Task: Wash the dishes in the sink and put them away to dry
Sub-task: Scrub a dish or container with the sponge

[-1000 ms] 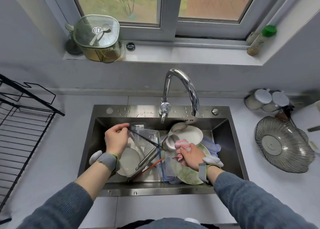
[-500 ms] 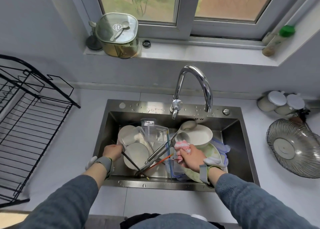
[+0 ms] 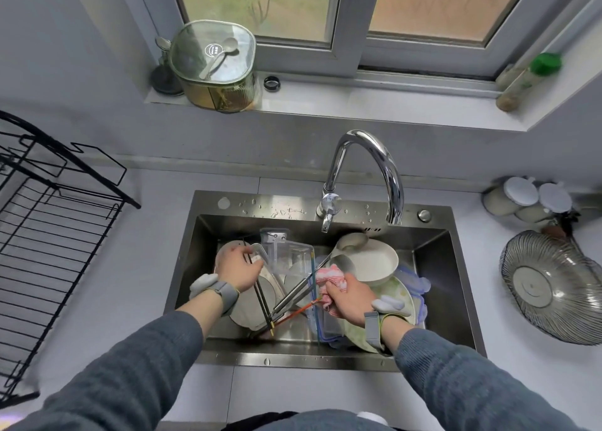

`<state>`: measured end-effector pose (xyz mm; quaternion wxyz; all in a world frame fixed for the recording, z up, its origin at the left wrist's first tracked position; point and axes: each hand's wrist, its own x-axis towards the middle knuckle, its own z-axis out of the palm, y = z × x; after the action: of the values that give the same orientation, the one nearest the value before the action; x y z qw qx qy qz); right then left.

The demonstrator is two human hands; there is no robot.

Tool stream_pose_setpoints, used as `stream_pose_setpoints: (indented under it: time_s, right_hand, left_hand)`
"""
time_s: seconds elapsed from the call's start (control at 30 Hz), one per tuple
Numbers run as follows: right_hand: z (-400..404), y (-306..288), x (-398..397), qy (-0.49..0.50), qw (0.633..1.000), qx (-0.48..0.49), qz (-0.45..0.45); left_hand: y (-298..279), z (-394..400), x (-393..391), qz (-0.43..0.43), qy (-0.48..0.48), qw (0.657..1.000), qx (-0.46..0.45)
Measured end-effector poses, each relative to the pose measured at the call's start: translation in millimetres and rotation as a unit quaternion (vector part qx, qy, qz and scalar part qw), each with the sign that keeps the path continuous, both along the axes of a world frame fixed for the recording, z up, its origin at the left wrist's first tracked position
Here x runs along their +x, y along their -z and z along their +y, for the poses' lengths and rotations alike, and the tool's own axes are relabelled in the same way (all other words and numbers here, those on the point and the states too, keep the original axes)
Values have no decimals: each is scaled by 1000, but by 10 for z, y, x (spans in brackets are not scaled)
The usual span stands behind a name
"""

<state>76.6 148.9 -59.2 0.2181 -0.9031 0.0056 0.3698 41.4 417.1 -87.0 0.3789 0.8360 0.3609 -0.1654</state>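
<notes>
- We take the sink (image 3: pixel 208 235) as our landmark; it is a steel basin under the window, and the dishes to wash lie inside it.
- Our left hand (image 3: pixel 239 272) is in the left part of the sink, and its fingers are curled around a pair of dark chopsticks (image 3: pixel 260 295), which slope down toward the near wall of the sink.
- Our right hand (image 3: pixel 350 295) is in the middle of the sink and grips a pink cloth (image 3: pixel 330 279).
- A clear plastic container (image 3: pixel 290 254) stands in the sink between the two hands, toward the back wall.
- A white bowl (image 3: pixel 374 261) sits in the right part of the sink, just behind the right hand, and a green-patterned plate (image 3: pixel 399 292) lies under that wrist.
- A pale plate (image 3: pixel 250 306) lies in the left part of the sink, under the chopsticks.
- The faucet (image 3: pixel 384 170) rises from the back rim of the sink.
- A black wire drying rack (image 3: pixel 49 235) stands on the counter, left of the sink.
</notes>
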Motion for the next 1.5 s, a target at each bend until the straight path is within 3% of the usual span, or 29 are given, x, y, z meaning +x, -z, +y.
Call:
stream_pose_setpoints:
  time_s: [0.07, 0.17, 0.5, 0.57, 0.7, 0.87, 1.0, 1.1, 1.2, 1.37, 1.5]
  right_hand:
    - [8, 4, 9, 0, 1000, -1, 2]
    - [-3, -22, 12, 2, 1000, -8, 10]
    - [-230, -62, -45, 42, 999, 15, 5]
    - [-272, -134, -91, 71, 997, 32, -2]
    - [-306, -244, -170, 169, 981, 95, 20]
    - [-335, -226, -223, 238, 963, 124, 12]
    - [-597, 666, -98, 275, 945, 180, 17]
    - [-406, 50, -204, 329, 920, 211, 29]
    - [-311, -271, -234, 338, 920, 198, 14]
    - [-289, -330, -195, 319, 928, 192, -10]
    - [-268, -377, -182, 297, 936, 186, -24]
  left_hand:
    - [-10, -145, 36, -3, 29, 999, -21]
    - [82, -295, 171, 41, -3, 993, -114]
    - [487, -206, 344, 93, -51, 989, -102]
    - [573, -137, 312, 77, -55, 990, -107]
    - [72, -205, 162, 30, -74, 991, -107]
    - [-24, -138, -36, -9, -108, 985, -136]
    - [-232, -190, -167, -48, -131, 979, -148]
    - [-379, -256, -235, -73, -130, 973, -178]
    - [-583, -335, -250, -95, -96, 978, -160]
    - [-976, -508, -269, -126, 20, 991, -45]
    - [-1193, -649, -263, -159, 76, 984, -13]
